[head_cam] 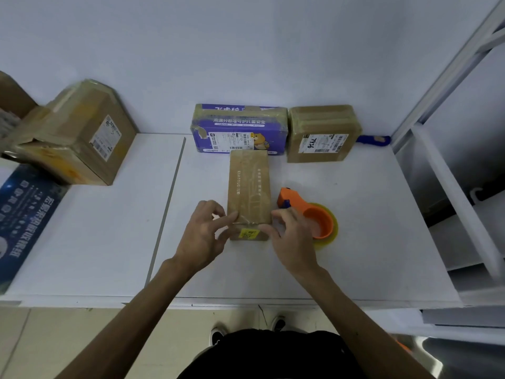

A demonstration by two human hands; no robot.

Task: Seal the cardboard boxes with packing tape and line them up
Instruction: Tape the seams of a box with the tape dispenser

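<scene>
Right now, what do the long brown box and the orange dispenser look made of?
The long brown box: matte cardboard, seemingly; glossy clear tape along its top. The orange dispenser: smooth plastic, probably, holding a translucent yellowish tape roll.

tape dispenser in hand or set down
Set down: the tape dispenser lies on the table right of the long box; left hand and right hand grip its near end.
</scene>
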